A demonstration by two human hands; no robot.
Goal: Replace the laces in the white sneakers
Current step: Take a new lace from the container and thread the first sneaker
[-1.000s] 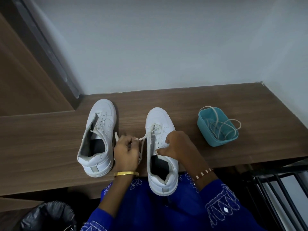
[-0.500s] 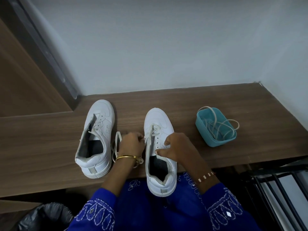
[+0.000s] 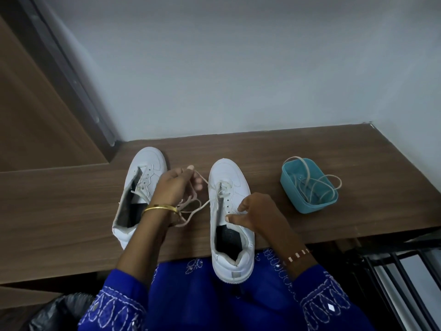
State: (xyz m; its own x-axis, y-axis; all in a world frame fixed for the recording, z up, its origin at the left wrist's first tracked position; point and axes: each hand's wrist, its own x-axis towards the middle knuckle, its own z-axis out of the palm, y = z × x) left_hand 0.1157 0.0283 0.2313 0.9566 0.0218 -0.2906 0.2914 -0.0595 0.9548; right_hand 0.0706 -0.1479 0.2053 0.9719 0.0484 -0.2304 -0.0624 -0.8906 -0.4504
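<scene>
My left hand point(image 3: 173, 187) pinches the lace point(image 3: 202, 206) above the bench point(image 3: 286, 158), fingers clamped on it. My right hand point(image 3: 259, 215) grips the right sneaker point(image 3: 229, 211) beside the left sneaker point(image 3: 143, 185).

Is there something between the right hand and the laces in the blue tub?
Nothing visible does. The right hand grips the right sneaker, and bare wooden shelf separates it from the blue tub of laces.
</scene>
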